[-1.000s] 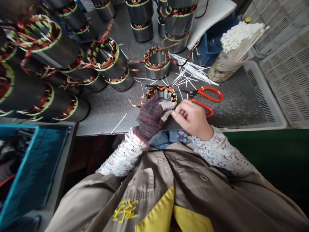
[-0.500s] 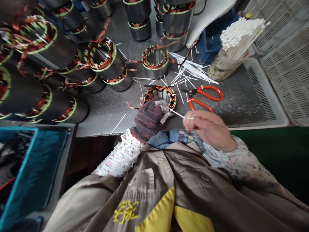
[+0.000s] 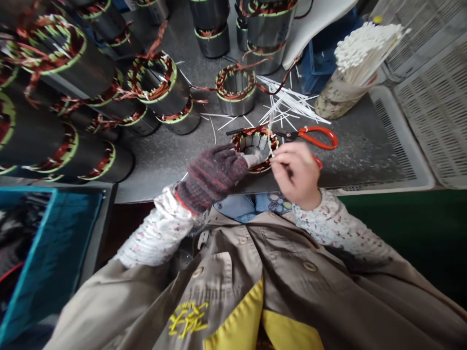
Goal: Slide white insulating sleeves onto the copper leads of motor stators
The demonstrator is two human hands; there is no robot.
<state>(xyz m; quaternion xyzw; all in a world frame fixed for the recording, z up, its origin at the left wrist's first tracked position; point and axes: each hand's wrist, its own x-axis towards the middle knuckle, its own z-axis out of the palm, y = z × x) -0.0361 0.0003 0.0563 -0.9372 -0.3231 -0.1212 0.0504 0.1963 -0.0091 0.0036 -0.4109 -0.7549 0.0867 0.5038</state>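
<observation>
A copper-wound motor stator (image 3: 260, 168) stands upright on the grey bench near its front edge, its ring of windings facing up. My left hand (image 3: 218, 172), in a dark knitted glove with light fingertips, grips its left side, the fingertips reaching over the rim into the bore. At the right rim my bare right hand (image 3: 297, 170) is closed in a pinch on a thin white cord (image 3: 270, 127); the cord is blurred and rises from the windings. Red-handled cutters (image 3: 321, 138) lie just behind my right hand, which partly covers them.
Loose white cords (image 3: 288, 103) are scattered behind the stator. Another stator (image 3: 236, 103) stands further back, with stacked stators (image 3: 160, 92) to the left. A container of white sticks (image 3: 333, 99) leans at the right beside a blue bin (image 3: 316, 63). A teal crate (image 3: 78, 243) sits lower left.
The stator has shifted slightly right and turned in my left hand. My right hand has moved left and up to its rim, and the white cord now points upward instead of toward my right hand.
</observation>
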